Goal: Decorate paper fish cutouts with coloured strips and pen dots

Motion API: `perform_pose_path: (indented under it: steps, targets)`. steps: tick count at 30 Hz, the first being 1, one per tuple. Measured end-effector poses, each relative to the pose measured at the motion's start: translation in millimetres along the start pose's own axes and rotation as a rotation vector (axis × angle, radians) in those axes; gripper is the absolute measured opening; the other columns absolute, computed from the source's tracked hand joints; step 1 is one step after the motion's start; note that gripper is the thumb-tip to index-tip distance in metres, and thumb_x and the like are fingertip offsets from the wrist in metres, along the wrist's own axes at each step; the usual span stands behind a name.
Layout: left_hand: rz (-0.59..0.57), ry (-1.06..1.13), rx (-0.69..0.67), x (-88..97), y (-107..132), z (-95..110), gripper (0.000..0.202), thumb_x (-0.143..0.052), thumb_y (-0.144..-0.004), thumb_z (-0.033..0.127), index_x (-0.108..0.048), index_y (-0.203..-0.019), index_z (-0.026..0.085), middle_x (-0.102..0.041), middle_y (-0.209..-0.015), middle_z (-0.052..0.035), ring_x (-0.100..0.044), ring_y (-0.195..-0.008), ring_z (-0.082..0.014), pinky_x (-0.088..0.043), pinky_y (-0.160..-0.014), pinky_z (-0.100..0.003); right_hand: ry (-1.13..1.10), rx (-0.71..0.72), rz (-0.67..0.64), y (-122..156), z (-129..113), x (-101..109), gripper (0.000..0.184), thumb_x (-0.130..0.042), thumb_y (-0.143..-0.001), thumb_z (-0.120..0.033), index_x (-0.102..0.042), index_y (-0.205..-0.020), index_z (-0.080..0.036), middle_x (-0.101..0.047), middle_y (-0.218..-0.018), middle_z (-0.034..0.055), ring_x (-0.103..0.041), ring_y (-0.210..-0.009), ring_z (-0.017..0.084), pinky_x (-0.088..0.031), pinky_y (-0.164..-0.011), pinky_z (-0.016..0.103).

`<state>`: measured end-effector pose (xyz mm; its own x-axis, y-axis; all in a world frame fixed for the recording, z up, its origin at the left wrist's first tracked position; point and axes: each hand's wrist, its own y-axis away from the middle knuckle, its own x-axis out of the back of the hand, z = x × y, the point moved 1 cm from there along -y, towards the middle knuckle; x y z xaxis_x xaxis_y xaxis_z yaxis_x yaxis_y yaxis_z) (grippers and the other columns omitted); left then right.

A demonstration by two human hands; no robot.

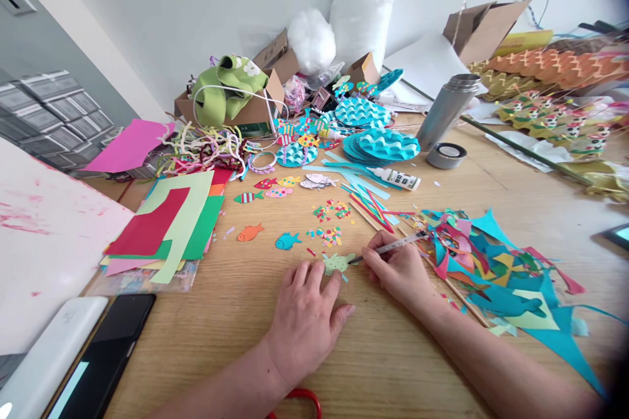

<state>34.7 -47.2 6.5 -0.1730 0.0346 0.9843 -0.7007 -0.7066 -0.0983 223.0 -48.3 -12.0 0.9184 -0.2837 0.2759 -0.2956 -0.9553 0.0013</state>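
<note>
My left hand (307,311) lies flat on the wooden table, fingers stretched out, its fingertips at the near edge of a small pale green paper cutout (335,264) shaped like a sea animal, with dark dots on it. In my right hand (400,272) is a slim pen (396,244), gripped between thumb and fingers. Its dark tip meets the cutout's right end. Above the cutout are a blue paper fish (287,240), an orange paper fish (250,232) and small piles of coloured paper bits (330,211).
Paper scraps (491,268) and a wooden stick (457,294) lie right. Coloured sheets (196,209) and a phone (103,353) are left. Behind stand a glue bottle (400,179), a metal flask (447,111) and blue wavy discs (388,145). Red scissor handles (307,394) show in front.
</note>
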Motion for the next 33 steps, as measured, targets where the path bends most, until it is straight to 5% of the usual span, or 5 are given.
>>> perform_pose_path:
  steps: [33]
  targets:
    - [-0.015,0.022,0.004,-0.3,0.3,0.1,0.042,-0.041,-0.093,0.049,-0.053,-0.125,0.025,-0.051,-0.122,-0.0081,-0.044,-0.110,-0.0261,-0.042,-0.094,-0.046,0.021,0.010,-0.005,-0.1,-0.5,-0.2,0.015,-0.057,-0.076,-0.027,-0.049,-0.065,-0.021,-0.052,-0.046,-0.0048,-0.047,-0.038,0.010,-0.034,-0.039,0.021]
